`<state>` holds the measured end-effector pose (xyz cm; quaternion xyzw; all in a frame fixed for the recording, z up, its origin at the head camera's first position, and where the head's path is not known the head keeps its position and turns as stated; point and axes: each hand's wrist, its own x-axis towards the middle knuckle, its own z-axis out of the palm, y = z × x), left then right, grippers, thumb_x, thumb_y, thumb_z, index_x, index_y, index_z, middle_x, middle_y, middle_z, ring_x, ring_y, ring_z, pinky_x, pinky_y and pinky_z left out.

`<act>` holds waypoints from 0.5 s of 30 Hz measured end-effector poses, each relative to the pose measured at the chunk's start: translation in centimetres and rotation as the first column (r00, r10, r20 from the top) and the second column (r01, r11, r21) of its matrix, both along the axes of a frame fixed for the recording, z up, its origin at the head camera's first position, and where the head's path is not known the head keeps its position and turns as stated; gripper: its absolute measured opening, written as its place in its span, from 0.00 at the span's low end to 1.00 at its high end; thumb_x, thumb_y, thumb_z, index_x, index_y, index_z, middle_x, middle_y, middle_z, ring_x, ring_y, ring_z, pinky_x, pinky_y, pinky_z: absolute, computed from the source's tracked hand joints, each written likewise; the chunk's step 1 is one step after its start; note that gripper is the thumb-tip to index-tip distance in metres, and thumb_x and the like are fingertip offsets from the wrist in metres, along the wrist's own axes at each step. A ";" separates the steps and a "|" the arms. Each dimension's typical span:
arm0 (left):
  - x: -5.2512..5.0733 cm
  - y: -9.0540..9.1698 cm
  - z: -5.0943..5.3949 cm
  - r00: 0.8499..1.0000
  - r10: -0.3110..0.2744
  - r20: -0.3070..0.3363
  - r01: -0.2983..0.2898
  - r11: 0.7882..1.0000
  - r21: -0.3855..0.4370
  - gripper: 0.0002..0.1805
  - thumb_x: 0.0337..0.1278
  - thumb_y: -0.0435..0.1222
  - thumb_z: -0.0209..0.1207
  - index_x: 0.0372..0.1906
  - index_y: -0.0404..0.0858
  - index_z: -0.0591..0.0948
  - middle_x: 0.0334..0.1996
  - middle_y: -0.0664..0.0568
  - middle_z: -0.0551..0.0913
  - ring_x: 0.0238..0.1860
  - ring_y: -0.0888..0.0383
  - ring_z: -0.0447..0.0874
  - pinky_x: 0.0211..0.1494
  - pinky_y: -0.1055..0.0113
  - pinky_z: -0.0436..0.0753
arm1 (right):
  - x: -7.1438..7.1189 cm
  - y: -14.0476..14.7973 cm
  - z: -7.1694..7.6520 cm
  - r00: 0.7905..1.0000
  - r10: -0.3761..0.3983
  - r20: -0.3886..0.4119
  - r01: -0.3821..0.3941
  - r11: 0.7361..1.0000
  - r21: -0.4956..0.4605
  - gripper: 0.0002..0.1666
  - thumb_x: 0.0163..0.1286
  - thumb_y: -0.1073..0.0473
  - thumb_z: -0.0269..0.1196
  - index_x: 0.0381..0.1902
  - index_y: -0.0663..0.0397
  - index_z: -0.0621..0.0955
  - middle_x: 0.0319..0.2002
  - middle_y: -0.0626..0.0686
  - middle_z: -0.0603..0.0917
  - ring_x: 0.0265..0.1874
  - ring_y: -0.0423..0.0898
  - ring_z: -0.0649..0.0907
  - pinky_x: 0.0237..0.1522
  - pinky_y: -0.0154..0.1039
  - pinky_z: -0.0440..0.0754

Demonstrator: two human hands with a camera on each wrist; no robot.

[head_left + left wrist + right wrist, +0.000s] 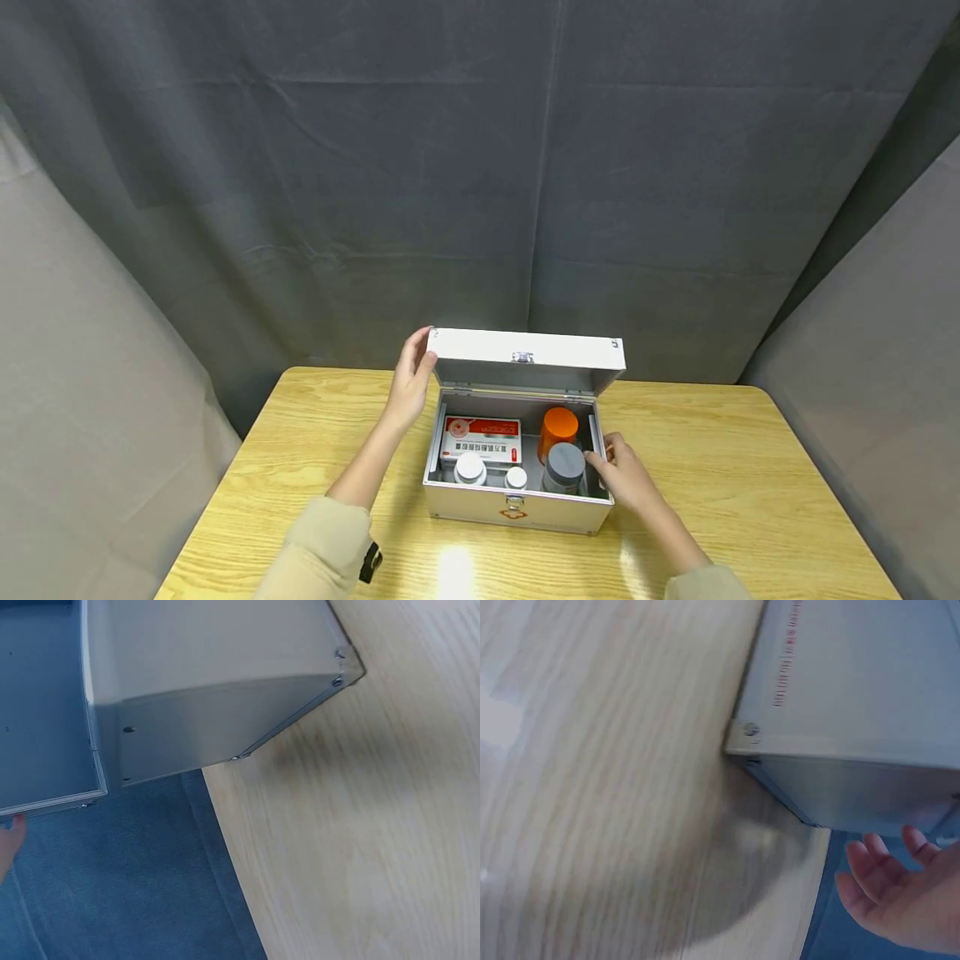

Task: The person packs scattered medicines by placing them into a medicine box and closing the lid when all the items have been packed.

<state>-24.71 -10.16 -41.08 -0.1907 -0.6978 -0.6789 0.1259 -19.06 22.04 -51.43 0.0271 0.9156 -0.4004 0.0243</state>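
A silver first-aid box (480,504) stands on the table with its lid (480,343) raised. My left hand (408,387) holds the lid's left front corner, thumb in front and fingers behind. In the left wrist view, one fingertip (10,834) touches the lid's edge. At the right wall, my right hand (626,475) has its thumb over the rim and its loosely bent fingers outside. Inside are a red-and-white medicine carton (482,440), an orange bottle (558,427), a grey-capped jar (565,463), a white bottle (470,468) and a small white-capped bottle (515,477).
The box sits near the middle of a light wood table (750,492). A dark grey curtain (480,183) hangs behind the table's back edge, with paler cloth (82,375) at both sides. A metal latch (514,501) is on the box's front.
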 end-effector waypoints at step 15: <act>2.6 -0.5 -1.4 0.996 0.059 -0.073 -0.062 0.997 -0.038 0.23 0.63 0.24 0.43 0.63 0.26 0.59 0.56 0.33 0.67 0.53 0.64 0.66 0.52 0.75 0.70 | 1.0 -0.7 7.9 0.984 -0.081 -0.159 -0.012 0.859 -0.512 0.35 0.72 0.48 0.44 0.71 0.58 0.51 0.68 0.60 0.57 0.63 0.49 0.61 0.51 0.17 0.62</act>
